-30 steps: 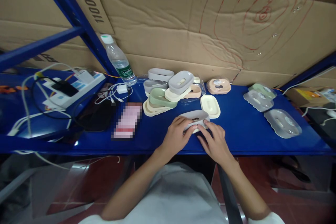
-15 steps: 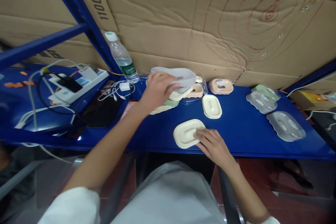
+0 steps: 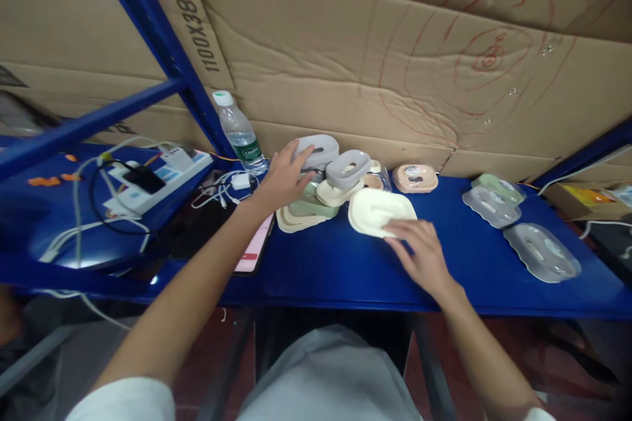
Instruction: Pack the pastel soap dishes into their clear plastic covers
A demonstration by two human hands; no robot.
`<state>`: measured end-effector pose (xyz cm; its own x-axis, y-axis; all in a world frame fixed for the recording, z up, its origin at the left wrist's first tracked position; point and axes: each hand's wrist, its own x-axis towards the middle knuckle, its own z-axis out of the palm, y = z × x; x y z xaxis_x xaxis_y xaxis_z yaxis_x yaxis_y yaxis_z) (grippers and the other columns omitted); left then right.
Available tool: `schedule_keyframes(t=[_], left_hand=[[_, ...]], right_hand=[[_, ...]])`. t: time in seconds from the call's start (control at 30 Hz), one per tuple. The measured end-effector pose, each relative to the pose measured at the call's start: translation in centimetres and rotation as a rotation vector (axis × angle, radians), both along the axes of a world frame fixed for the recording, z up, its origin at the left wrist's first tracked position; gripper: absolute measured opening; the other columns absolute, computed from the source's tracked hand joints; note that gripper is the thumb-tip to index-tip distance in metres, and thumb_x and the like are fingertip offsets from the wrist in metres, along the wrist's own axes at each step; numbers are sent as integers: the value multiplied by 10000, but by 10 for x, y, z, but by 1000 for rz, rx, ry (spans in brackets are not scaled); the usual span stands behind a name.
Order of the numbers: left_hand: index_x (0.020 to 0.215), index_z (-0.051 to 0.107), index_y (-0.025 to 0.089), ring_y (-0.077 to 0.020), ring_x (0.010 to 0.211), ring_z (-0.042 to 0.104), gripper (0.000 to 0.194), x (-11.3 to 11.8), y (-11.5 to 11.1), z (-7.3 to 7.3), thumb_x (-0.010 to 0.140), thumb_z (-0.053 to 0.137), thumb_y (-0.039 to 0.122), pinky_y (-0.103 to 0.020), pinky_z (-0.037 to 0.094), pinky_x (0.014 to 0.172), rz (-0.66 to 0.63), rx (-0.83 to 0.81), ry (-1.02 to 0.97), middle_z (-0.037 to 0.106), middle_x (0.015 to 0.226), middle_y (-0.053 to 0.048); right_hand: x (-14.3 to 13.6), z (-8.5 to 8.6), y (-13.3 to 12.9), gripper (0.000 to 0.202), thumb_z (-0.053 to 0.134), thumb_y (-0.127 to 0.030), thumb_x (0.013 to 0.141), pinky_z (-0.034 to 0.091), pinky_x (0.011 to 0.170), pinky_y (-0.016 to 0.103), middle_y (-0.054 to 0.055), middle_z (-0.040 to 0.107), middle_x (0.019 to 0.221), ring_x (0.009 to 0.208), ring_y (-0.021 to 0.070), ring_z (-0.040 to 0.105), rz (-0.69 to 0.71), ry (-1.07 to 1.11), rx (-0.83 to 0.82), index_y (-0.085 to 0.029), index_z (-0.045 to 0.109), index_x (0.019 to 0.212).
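Note:
My left hand (image 3: 286, 177), fingers spread, is at a grey oval dish (image 3: 323, 150) on the pile at the back. A smaller grey tray with a slot (image 3: 348, 168) lies beside it, over a cream piece (image 3: 338, 193). Green and cream pieces (image 3: 301, 216) are stacked below my left hand. My right hand (image 3: 419, 250) pinches the lower right edge of a cream rounded lid (image 3: 378, 210), held tilted above the blue table (image 3: 316, 270).
A water bottle (image 3: 241, 135) stands at the back left, near a white power strip (image 3: 158, 184) with cables. A phone (image 3: 254, 250) lies left of centre. Packaged dishes sit at the back (image 3: 415, 178) and right (image 3: 542, 251).
My left hand has let the grey dish down onto the pile and opened. My right hand has raised the cream lid and moved it toward the back, where it now hides the other cream lid.

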<state>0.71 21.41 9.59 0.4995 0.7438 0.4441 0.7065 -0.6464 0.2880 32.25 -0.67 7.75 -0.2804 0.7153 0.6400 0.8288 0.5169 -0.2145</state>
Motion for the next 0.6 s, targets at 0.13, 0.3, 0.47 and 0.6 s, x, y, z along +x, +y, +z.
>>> schedule_keyframes(t=[0.13, 0.3, 0.47, 0.6], left_hand=[[1430, 611, 153, -383, 1588, 349, 480, -6, 10, 2, 1034, 519, 409, -595, 319, 1280, -30, -1, -71, 373, 1674, -220], [1278, 680, 144, -321, 1502, 466, 348, -10, 30, 6, 1025, 479, 275, -543, 368, 1260, -6, -1, -93, 484, 1567, -199], [1462, 547, 90, -378, 1510, 449, 504, -19, 30, 4, 998, 590, 283, -586, 355, 1251, 117, -16, -121, 449, 1581, -267], [1546, 474, 105, -427, 1550, 403, 629, -24, -6, 7, 989, 657, 335, -623, 363, 1240, 179, -35, -86, 402, 1645, -290]], right_hand=[[3, 38, 86, 257, 564, -366, 1083, 480, 1001, 466, 112, 776, 1233, 1165, 311, 667, -43, -48, 43, -213, 712, 1226], [-5, 43, 161, 385, 454, -372, 1091, 443, 1113, 556, 174, 651, 1482, 1363, 363, 576, -73, -73, -56, -176, 674, 1339], [13, 33, 128, 472, 497, -425, 1074, 400, 1188, 607, 187, 511, 1622, 1496, 385, 471, -190, -145, -3, -210, 609, 1480], [113, 7, 54, 512, 535, -557, 1036, 449, 1127, 613, 234, 571, 1553, 1419, 416, 559, -556, -233, 66, -231, 710, 1388]])
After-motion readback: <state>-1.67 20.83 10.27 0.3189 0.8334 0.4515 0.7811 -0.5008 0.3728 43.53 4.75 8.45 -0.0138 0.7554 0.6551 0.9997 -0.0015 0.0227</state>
